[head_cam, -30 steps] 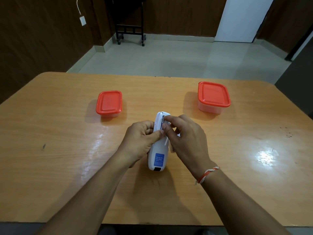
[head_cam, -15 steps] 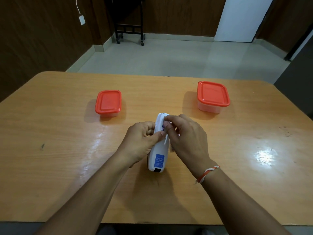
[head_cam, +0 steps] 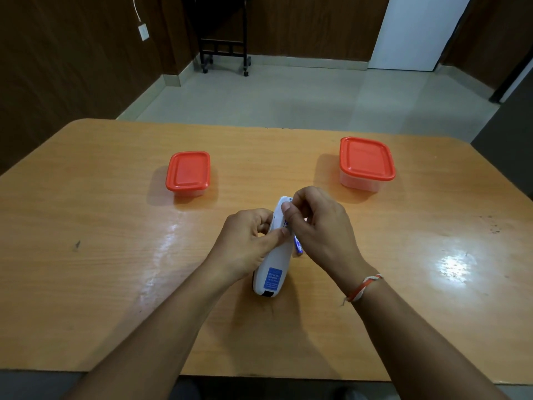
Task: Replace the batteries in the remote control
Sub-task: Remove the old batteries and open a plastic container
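A white remote control (head_cam: pixel 271 267) with a blue label lies back-up at the middle of the wooden table (head_cam: pixel 101 255). My left hand (head_cam: pixel 245 241) grips its left side, thumb pressed on the back. My right hand (head_cam: pixel 314 226) is closed over the remote's far end, fingers pinching at the battery bay. A blue battery (head_cam: pixel 298 246) sticks out below my right palm, tilted beside the remote. The battery bay itself is hidden by my fingers.
Two clear plastic boxes with red lids stand farther back: a smaller one (head_cam: pixel 188 173) at the left and a larger one (head_cam: pixel 366 163) at the right. A black wheeled stand (head_cam: pixel 225 50) is on the floor beyond the table.
My right hand has lifted slightly at the far end of the remote, and a blue battery now shows beneath its palm. The left hand keeps its hold.
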